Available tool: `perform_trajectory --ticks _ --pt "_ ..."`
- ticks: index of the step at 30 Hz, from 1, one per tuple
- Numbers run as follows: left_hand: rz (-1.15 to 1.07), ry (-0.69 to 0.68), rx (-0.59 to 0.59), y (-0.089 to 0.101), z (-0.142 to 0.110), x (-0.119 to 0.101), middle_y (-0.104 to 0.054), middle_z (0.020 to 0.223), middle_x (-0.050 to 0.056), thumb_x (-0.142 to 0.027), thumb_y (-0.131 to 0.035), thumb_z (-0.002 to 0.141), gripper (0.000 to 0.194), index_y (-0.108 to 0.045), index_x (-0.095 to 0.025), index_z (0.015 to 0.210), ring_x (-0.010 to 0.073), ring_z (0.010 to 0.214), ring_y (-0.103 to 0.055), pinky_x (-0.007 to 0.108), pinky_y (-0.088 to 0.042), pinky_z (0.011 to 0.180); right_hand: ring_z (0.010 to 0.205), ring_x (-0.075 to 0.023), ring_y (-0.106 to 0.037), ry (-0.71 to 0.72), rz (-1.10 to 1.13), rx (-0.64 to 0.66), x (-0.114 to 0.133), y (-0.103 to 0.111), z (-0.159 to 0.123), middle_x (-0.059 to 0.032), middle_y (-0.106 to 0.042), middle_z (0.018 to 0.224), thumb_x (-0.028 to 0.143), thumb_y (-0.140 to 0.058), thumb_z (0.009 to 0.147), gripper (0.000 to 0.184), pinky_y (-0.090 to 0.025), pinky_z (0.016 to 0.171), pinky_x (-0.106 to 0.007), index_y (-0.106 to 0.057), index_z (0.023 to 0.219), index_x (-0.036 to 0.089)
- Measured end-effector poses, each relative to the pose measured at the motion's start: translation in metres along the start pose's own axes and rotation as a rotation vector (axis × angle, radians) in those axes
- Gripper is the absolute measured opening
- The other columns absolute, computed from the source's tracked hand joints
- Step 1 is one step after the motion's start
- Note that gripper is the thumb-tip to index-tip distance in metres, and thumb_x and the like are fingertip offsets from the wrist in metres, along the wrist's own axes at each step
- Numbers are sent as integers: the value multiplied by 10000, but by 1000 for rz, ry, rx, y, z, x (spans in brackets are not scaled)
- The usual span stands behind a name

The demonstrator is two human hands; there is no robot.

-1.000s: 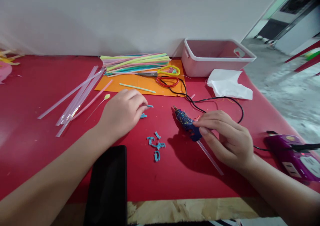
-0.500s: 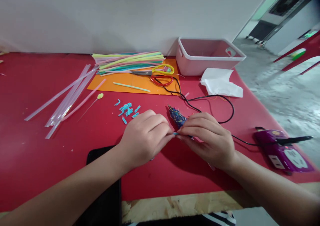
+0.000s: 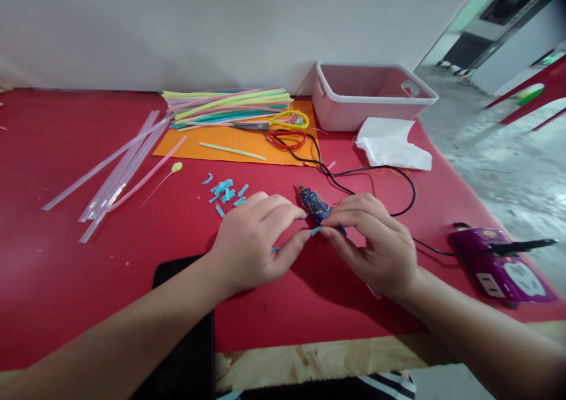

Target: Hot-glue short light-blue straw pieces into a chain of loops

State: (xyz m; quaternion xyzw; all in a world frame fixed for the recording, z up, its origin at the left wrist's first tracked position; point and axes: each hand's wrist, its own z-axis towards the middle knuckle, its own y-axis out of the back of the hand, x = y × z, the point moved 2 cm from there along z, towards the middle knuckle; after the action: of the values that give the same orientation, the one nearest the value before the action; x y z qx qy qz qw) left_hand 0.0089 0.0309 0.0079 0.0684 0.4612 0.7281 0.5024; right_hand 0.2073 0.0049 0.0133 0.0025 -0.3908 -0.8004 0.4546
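Observation:
My right hand [image 3: 371,241] pinches a short blue pipe cleaner piece [image 3: 315,230] between thumb and fingertips. Facing it, my left hand [image 3: 256,241] has its thumb and index finger parted, the thumb tip close to that piece. Another bit of blue [image 3: 275,249] shows inside the left hand, by the base of the thumb; its other fingers are curled out of sight. A dark blue glue gun [image 3: 313,205] lies just behind the right hand, partly covered by it. Several cut blue pieces [image 3: 227,193] are scattered beyond the left hand.
Clear glue sticks [image 3: 119,176] lie at left. Pipe cleaners [image 3: 230,108] and scissors [image 3: 252,125] rest on orange card [image 3: 194,146]. A pink bin [image 3: 371,108] and white paper [image 3: 391,143] stand behind; a black cord [image 3: 413,193] runs near a purple power box [image 3: 504,264].
My left thumb and index finger have come apart from their pinch, uncovering blue inside the hand. The blue piece now shows more fully at my right fingertips.

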Motion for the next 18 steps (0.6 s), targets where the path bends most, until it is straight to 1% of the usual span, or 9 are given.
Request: perform_trajectory --ticks 2,4,9,14,18 --pt "-10 -58 -25 0 -1 -6 -738 900 103 -205 -619 877 143 -666 -114 977 257 840 -652 389 -496 776 737 -163 -645 -6 4 -8 0 -1 0 -40 -693 773 111 -705 836 95 -543 721 -345 -650 873 178" --pt "-15 -76 -45 0 -2 -9 -736 860 107 -169 -623 840 120 -668 -110 935 251 786 -636 387 -501 738 728 -161 -641 2 6 -10 1 -2 0 -43 -692 759 107 -719 825 98 -543 715 -341 -648 856 168" --pt "-42 -57 -49 -2 -2 -8 -728 783 77 -160 -635 875 40 -664 -134 863 217 728 -618 358 -481 696 741 -160 -654 16 14 0 3 -3 0 -50 -703 770 119 -721 832 83 -555 729 -339 -659 870 159" --pt "-163 14 -69 -3 -1 -8 -711 744 55 -162 -643 885 66 -643 -139 823 174 684 -591 319 -465 685 744 -166 -676 -3 12 -15 5 0 2 -55 -718 783 164 -737 832 89 -557 720 -332 -669 890 165" --pt "-247 38 -59 -3 0 -11 -698 721 32 -138 -655 864 78 -631 -144 790 146 668 -563 287 -453 681 718 -158 -679 5 28 -25 7 0 3 -40 -717 746 129 -731 826 83 -559 719 -324 -668 864 168"
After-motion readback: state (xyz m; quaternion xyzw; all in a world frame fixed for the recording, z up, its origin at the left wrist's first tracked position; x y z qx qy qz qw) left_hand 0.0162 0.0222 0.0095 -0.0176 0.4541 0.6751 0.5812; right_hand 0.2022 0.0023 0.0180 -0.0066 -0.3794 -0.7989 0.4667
